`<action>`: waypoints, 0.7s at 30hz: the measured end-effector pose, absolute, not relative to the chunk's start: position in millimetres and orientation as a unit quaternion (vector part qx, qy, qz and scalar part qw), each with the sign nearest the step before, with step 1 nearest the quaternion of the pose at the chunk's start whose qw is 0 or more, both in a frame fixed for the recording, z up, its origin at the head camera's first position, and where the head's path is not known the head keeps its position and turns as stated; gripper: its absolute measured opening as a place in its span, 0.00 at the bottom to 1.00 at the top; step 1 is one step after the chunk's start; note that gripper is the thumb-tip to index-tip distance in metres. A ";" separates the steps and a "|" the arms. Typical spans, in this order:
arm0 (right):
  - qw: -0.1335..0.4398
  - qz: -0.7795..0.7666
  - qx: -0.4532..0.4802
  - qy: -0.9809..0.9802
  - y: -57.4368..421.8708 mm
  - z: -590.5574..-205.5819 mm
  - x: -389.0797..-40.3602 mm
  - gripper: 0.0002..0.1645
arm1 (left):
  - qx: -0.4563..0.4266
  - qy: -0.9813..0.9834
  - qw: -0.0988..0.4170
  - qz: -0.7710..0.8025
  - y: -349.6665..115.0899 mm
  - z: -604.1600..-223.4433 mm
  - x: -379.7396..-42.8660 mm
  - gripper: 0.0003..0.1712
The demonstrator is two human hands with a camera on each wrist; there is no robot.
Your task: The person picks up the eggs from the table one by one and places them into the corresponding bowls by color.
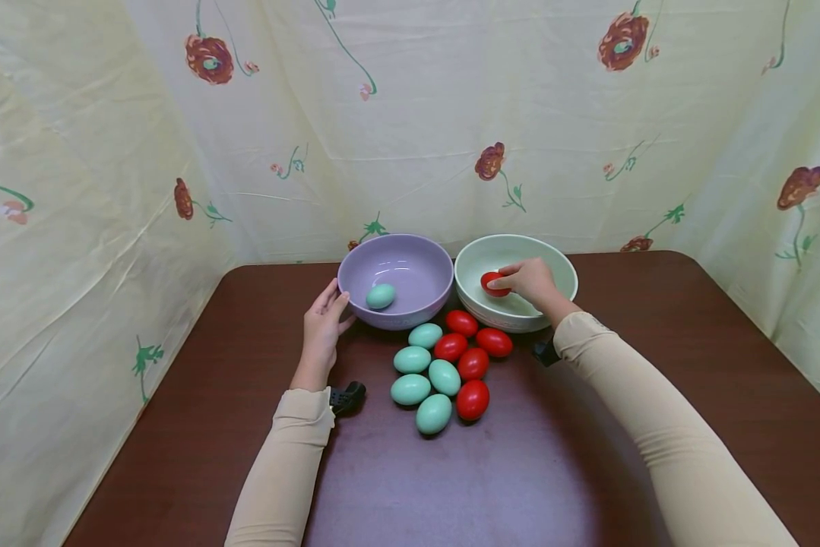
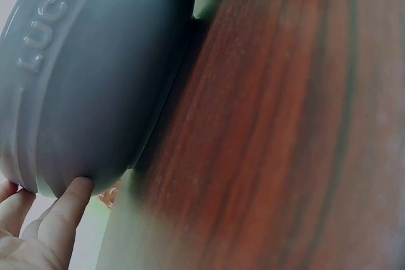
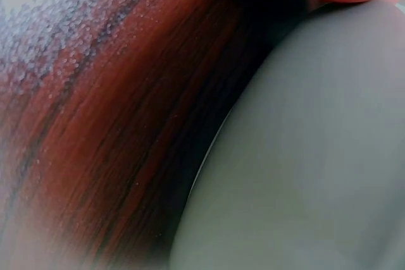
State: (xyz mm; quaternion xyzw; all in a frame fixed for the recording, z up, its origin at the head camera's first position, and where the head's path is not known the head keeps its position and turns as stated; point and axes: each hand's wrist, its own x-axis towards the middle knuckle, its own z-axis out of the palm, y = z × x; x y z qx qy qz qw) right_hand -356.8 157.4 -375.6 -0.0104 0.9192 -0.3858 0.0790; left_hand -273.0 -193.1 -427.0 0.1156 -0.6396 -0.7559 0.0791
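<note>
My right hand [image 1: 531, 281] is inside the pale green bowl [image 1: 563, 282], pinching a red egg [image 1: 493, 284] between thumb and fingers. My left hand [image 1: 322, 332] touches the left outer side of the purple bowl [image 1: 419, 266] with extended fingers; its fingertips [image 2: 79, 188] also show against the bowl in the left wrist view. One mint-green egg [image 1: 381, 296] lies in the purple bowl. In front of the bowls, several mint-green eggs [image 1: 412, 360] lie on the left and several red eggs [image 1: 473, 364] on the right. The right wrist view shows neither the right hand nor its held egg.
Both bowls stand side by side at the back of the dark brown table [image 1: 505, 479]. A flowered curtain [image 1: 410, 152] hangs behind and along the sides. Raised letters mark the purple bowl's outer wall in the left wrist view. Dark devices [image 1: 348, 399] sit at both wrists.
</note>
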 end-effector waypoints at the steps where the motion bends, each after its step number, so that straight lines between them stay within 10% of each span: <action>1: 0.079 -0.384 -0.011 0.920 157.5 -375.6 -356.9 0.30 | 0.116 -0.639 0.079 -0.756 -193.2 -426.9 -272.7 0.32; 21: 0.080 -0.379 -0.021 0.922 159.5 -380.8 -359.3 0.29 | 0.118 -0.639 0.082 -0.755 -191.8 -425.1 -270.9 0.32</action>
